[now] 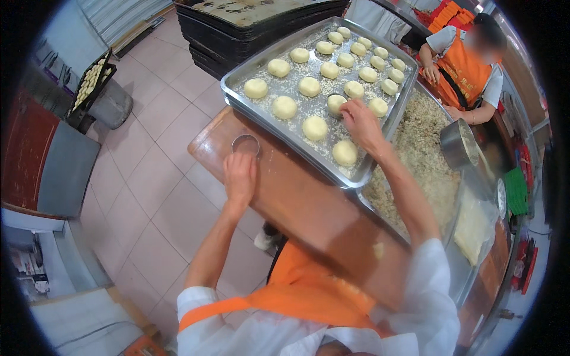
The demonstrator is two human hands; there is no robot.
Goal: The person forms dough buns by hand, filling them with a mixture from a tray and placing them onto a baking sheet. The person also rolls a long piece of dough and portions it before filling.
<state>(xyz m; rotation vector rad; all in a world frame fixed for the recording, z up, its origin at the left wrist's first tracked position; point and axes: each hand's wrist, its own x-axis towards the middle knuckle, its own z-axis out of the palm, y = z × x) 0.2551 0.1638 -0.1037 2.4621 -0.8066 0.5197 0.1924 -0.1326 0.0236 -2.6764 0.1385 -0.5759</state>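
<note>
Taking twelve o'clock as the top of the view, the left hand, at nine o'clock, has its fingers bent together, pinching the near edge of a thin metal ring on the corner of the brown counter. The right hand, at one o'clock, draws its fingertips in beside a pale dough round on the steel tray; a second ring appears to sit around it, though I cannot tell whether the fingers grip metal or dough. The step in hand looks like placing or lifting that ring, and the next move calls for a level, straight path so that the dough's side is not scraped. Both rings are circular, with no long axis; the left one's opening faces up. The tray's long axis, judging by its rows of rounds, points between one and two o'clock. Farther out, a crumbly, grainy mix fills a pan at three o'clock, black trays stand stacked toward twelve, and a co-worker in an orange apron is at two.
</note>
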